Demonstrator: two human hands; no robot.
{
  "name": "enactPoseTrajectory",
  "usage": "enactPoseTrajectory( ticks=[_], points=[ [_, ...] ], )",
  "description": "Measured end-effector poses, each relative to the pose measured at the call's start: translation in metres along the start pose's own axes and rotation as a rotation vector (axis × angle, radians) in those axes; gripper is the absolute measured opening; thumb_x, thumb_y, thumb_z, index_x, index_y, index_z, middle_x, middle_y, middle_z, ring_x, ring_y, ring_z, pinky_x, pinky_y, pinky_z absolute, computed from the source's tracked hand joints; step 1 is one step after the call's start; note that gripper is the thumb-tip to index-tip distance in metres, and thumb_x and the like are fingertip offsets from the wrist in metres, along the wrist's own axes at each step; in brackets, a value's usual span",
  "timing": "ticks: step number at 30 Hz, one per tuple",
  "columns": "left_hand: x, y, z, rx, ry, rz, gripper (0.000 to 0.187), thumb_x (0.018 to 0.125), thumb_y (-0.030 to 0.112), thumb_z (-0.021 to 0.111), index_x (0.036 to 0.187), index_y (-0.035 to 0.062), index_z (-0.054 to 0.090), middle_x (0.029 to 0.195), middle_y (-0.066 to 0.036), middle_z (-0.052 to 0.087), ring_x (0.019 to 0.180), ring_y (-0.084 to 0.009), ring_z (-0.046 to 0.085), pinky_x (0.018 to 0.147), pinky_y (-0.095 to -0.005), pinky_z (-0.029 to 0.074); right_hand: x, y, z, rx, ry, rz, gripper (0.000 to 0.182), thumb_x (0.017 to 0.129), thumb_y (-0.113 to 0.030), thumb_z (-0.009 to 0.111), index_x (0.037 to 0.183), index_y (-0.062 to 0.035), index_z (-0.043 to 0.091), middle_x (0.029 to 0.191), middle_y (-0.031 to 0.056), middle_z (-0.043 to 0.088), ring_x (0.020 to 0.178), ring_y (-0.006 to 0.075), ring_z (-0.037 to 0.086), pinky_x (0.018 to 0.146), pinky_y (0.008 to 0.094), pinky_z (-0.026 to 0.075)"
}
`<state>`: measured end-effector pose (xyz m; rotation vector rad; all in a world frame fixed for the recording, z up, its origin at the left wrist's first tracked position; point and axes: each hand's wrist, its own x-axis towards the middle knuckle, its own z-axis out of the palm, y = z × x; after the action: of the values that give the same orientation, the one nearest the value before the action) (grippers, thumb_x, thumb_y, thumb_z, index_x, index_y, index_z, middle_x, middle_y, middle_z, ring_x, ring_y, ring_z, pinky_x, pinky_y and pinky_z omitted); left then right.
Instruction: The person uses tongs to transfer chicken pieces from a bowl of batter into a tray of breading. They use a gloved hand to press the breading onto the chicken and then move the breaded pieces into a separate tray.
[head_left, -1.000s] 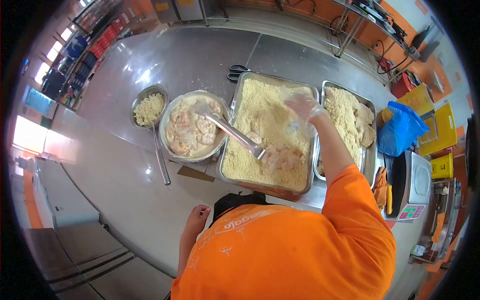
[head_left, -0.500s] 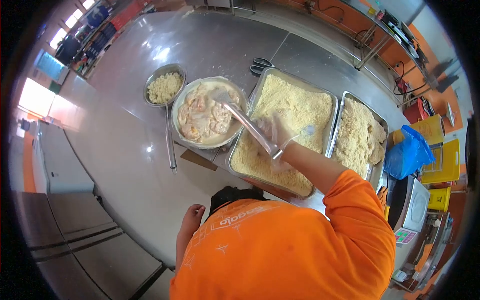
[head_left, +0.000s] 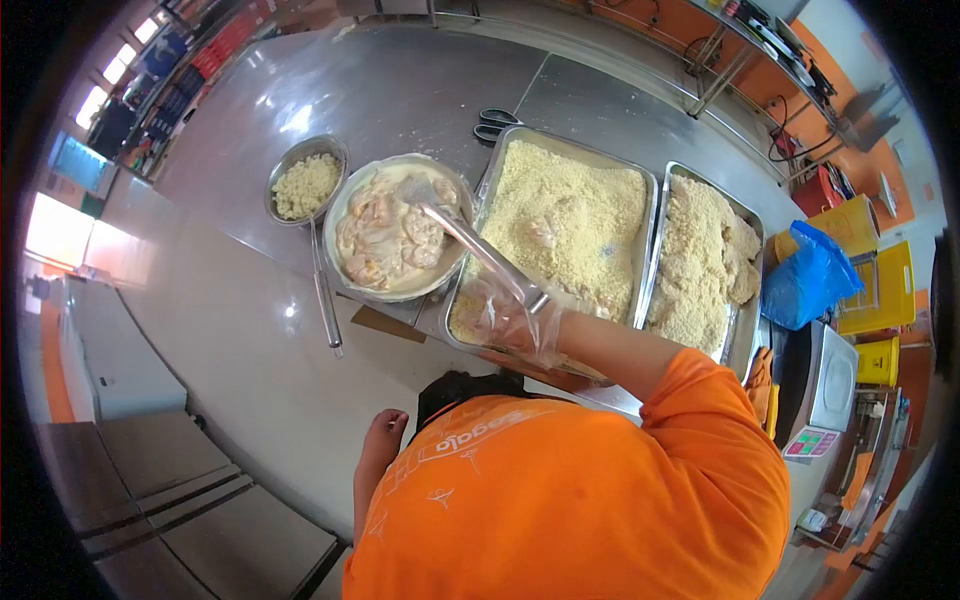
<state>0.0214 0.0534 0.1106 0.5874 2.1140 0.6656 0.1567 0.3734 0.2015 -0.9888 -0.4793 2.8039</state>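
Note:
My right hand [head_left: 492, 312], in a clear plastic glove, is low over the front left corner of a metal tray [head_left: 652, 235] of pale yellow crumbs [head_left: 570, 195]. Its fingers are blurred beneath the plastic. A broad metal utensil [head_left: 485, 250] leans from a bowl [head_left: 345, 268] of battered meat pieces [head_left: 385, 230], its handle end over my right wrist. A crumb-covered lump [head_left: 541, 234] lies mid-tray. My left hand [head_left: 387, 428] hangs by my body with curled fingers and nothing visible in it.
A long-handled strainer [head_left: 324, 300] with crumbs stands left of the bowl. Black-handled scissors [head_left: 492, 124] lie behind the tray. On the right are a second tray [head_left: 664, 190] with coated pieces, a blue bag [head_left: 805, 285] and a scale [head_left: 828, 385].
My right hand has moved from the middle of the crumbs toward the tray's front left corner. The lump mid-tray now shows. My left hand stays by my body.

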Motion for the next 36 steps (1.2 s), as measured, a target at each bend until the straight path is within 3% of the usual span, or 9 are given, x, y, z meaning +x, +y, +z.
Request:
enactPoseTrajectory(
  ticks=[6, 12, 20, 22, 24, 25, 28, 32, 36],
  points=[
    [0.006, 0.006, -0.007, 0.051, 0.014, 0.026, 0.025, 0.086, 0.024, 0.055, 0.096, 0.0013, 0.057, 0.094, -0.017, 0.058, 0.082, -0.0288, 0.059, 0.072, -0.0353, 0.047, -0.007, -0.065, 0.012, -0.432, 0.156, -0.037, 0.040, 0.091, -0.037, 0.035, 0.118, -0.0103, 0.046, 0.118, 0.0131, 0.049, 0.109, 0.0238, 0.047, 0.098, 0.0427, 0.032],
    [-0.001, 0.012, -0.012, 0.081, 0.028, 0.034, 0.025, 0.086, 0.024, 0.055, 0.096, 0.0014, 0.057, 0.095, -0.018, 0.058, 0.084, -0.0295, 0.059, 0.073, -0.0362, 0.047, -0.048, -0.083, 0.012, -2.200, 0.245, -0.475, 0.028, 0.089, -0.030, 0.041, 0.109, -0.0144, 0.052, 0.102, 0.0080, 0.057, 0.092, 0.0193, 0.055, 0.088, 0.0365, 0.041],
    [0.004, -0.005, -0.008, 0.032, -0.005, 0.032, 0.027, 0.086, 0.026, 0.055, 0.096, 0.0014, 0.057, 0.094, -0.018, 0.058, 0.082, -0.0292, 0.059, 0.072, -0.0364, 0.046, -0.014, 0.012, -0.016, -1.913, 0.149, -0.252, 0.021, 0.088, -0.024, 0.046, 0.093, -0.0087, 0.061, 0.074, 0.0052, 0.058, 0.063, 0.0179, 0.054, 0.060, 0.0289, 0.048],
    [0.005, 0.008, -0.014, 0.089, 0.002, 0.033, 0.027, 0.087, 0.027, 0.054, 0.096, 0.0011, 0.057, 0.095, -0.018, 0.058, 0.083, -0.0291, 0.059, 0.073, -0.0363, 0.046, -0.004, -0.003, -0.006, -1.217, 0.141, -0.215, 0.025, 0.089, -0.026, 0.045, 0.087, -0.0074, 0.061, 0.069, 0.0048, 0.055, 0.061, 0.0166, 0.052, 0.058, 0.0283, 0.046],
    [0.008, 0.012, -0.017, 0.142, 0.000, 0.034, 0.028, 0.087, 0.027, 0.054, 0.096, 0.0009, 0.057, 0.096, -0.018, 0.058, 0.084, -0.0290, 0.058, 0.074, -0.0362, 0.046, -0.002, -0.043, 0.010, -1.475, 0.134, -0.105, 0.030, 0.091, -0.028, 0.041, 0.082, -0.0064, 0.060, 0.067, 0.0046, 0.054, 0.058, 0.0154, 0.050, 0.056, 0.0277, 0.044],
    [0.007, 0.010, -0.018, 0.129, 0.000, 0.038, 0.028, 0.087, 0.027, 0.054, 0.096, 0.0010, 0.057, 0.096, -0.018, 0.058, 0.085, -0.0290, 0.058, 0.075, -0.0361, 0.046, -0.007, -0.068, 0.025, -2.076, 0.120, 0.001, 0.034, 0.092, -0.029, 0.038, 0.081, -0.0060, 0.060, 0.066, 0.0047, 0.053, 0.057, 0.0148, 0.049, 0.055, 0.0275, 0.044],
    [0.014, -0.001, -0.019, 0.080, 0.010, 0.056, 0.028, 0.086, 0.027, 0.054, 0.097, 0.0013, 0.057, 0.095, -0.018, 0.058, 0.085, -0.0290, 0.058, 0.075, -0.0358, 0.046, -0.029, -0.115, -0.011, -2.243, 0.266, -0.199, 0.015, 0.083, -0.014, 0.047, 0.093, -0.0055, 0.054, 0.079, 0.0088, 0.058, 0.072, 0.0173, 0.057, 0.073, 0.0286, 0.048],
    [0.012, -0.030, -0.010, 0.025, -0.011, 0.006, 0.029, 0.086, 0.028, 0.055, 0.097, 0.0012, 0.057, 0.095, -0.018, 0.058, 0.083, -0.0293, 0.059, 0.073, -0.0361, 0.046, -0.049, -0.133, -0.058, -2.688, 0.394, -0.176, 0.015, 0.081, -0.014, 0.047, 0.090, -0.0033, 0.054, 0.083, 0.0089, 0.058, 0.081, 0.0215, 0.057, 0.075, 0.0320, 0.047],
    [0.029, -0.078, 0.004, -0.040, -0.045, -0.007, 0.029, 0.086, 0.028, 0.055, 0.097, 0.0013, 0.058, 0.094, -0.018, 0.058, 0.082, -0.0297, 0.059, 0.072, -0.0366, 0.047, -0.038, -0.111, -0.050, -2.518, 0.316, -0.126, 0.024, 0.079, -0.014, 0.047, 0.099, -0.0027, 0.054, 0.088, 0.0116, 0.060, 0.084, 0.0236, 0.058, 0.075, 0.0364, 0.047]
  ],
)
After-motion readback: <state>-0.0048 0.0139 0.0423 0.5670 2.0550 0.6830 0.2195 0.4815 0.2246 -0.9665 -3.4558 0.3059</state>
